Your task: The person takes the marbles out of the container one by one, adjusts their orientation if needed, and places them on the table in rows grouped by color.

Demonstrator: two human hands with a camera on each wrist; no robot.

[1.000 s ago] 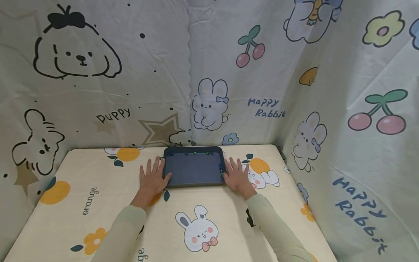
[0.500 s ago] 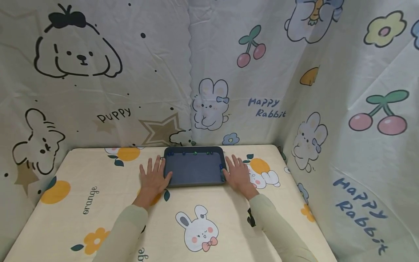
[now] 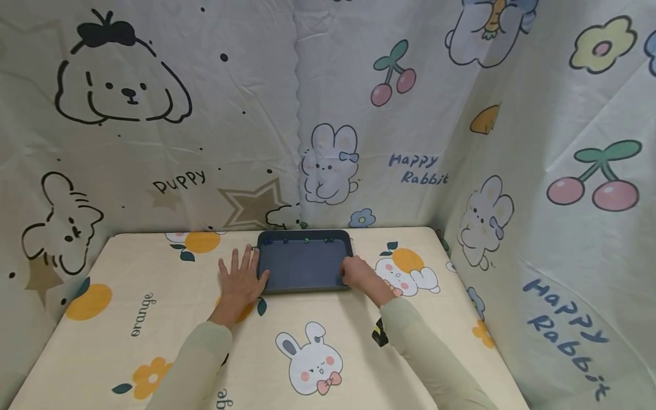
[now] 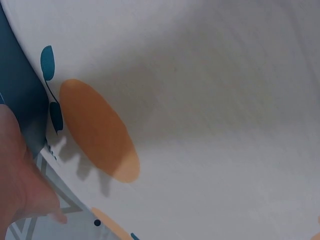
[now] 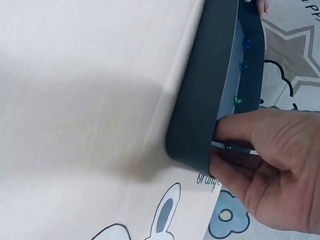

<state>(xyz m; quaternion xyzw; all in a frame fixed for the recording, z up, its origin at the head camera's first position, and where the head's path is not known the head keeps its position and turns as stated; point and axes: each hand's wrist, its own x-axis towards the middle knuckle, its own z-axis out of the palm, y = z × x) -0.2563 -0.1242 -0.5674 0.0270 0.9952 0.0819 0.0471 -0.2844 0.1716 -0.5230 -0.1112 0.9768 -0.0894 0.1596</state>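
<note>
While the left hand point(image 3: 240, 283) lies spread, thumb at the left rim of a dark tray point(image 3: 304, 267), the right hand point(image 3: 361, 277) grips its right rim; tray near the counter's point(image 3: 184, 290) far edge, beads point(image 3: 306, 241) along its back wall.

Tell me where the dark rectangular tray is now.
In the head view, the dark rectangular tray sits at the far edge of the printed tablecloth, between the left hand at its left side and the right hand gripping its right side.

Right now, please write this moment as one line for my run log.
left hand: spread at left end of tray | right hand: grips right end | beads: in tray, along far side
</note>
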